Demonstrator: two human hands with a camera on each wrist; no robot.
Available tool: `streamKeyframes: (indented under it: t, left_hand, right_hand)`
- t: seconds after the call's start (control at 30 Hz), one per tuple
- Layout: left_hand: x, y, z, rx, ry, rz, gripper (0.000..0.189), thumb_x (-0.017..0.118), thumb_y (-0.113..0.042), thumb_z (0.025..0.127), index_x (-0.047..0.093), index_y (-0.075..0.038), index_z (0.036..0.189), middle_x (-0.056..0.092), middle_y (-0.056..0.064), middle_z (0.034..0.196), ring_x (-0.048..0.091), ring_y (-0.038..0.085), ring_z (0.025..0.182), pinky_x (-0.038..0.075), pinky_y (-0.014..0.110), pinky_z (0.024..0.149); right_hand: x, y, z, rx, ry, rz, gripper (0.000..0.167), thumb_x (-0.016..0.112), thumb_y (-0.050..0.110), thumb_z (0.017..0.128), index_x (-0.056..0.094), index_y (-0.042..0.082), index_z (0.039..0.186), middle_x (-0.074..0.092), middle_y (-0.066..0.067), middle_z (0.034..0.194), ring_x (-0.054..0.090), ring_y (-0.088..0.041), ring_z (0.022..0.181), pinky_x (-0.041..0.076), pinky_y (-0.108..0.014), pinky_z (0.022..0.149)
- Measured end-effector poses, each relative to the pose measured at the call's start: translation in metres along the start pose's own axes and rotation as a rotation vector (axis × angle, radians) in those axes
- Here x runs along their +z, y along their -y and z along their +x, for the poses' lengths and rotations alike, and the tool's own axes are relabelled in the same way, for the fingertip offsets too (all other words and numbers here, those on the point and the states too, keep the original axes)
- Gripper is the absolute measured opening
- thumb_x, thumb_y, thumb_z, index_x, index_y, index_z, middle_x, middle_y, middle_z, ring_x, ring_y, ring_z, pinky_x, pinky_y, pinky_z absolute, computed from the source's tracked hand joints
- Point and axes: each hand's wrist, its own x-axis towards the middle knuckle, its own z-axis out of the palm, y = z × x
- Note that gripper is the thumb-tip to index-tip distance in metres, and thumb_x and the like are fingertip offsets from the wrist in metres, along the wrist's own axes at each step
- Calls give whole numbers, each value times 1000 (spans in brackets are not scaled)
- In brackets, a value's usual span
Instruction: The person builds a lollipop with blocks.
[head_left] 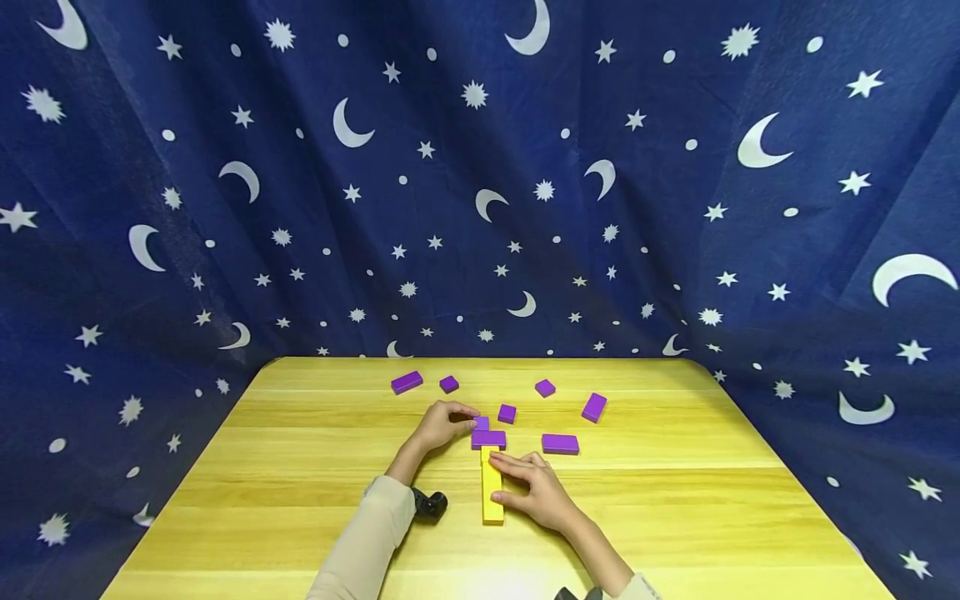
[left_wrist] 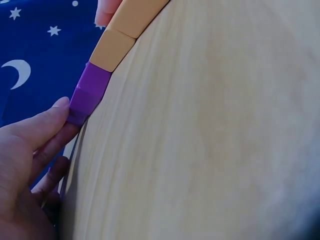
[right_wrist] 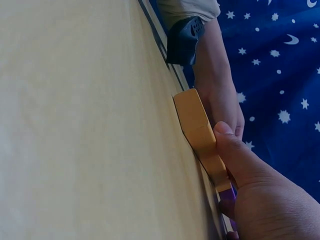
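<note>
My left hand pinches a small purple block between thumb and forefinger at the far end of a row. A longer purple block lies crosswise just nearer. From it a line of yellow blocks runs toward me, with seams visible between pieces in both wrist views. My right hand lies along the right side of the yellow line, its fingers fairly straight. Its thumb touches the side, and a fingertip rests near the far yellow end.
Loose purple blocks lie around the row: a small one beside it, a long one and another to the right, others farther back. A star-patterned curtain hangs behind the wooden table.
</note>
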Motion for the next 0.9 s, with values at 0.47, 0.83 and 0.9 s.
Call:
streamKeyframes:
  t: [0.47, 0.83, 0.9]
  left_hand:
    - [-4, -5, 0, -20, 19, -9, 19, 67, -19, 85, 71, -12, 103, 67, 1, 101, 58, 21, 102, 42, 39, 93]
    - [-3, -1, 1, 0, -28, -39, 20, 68, -18, 85, 71, -9, 103, 67, 1, 101, 60, 18, 98, 46, 35, 88]
    - [-3, -2, 4, 12, -70, -60, 21, 68, -17, 85, 70, -8, 104, 67, 1, 102, 60, 18, 94, 48, 33, 84]
  right_hand:
    - [0, 1, 1, 11, 17, 16, 55, 67, 43, 80, 58, 14, 127, 49, 4, 134, 38, -3, 83, 33, -28, 73]
    - [0, 0, 0, -3, 10, 12, 55, 66, 45, 80, 59, 15, 126, 50, 6, 134, 38, -2, 83, 34, -27, 73]
    - [0, 0, 0, 0, 7, 20, 55, 66, 45, 80, 59, 14, 125, 50, 6, 133, 39, -2, 84, 34, -28, 74]
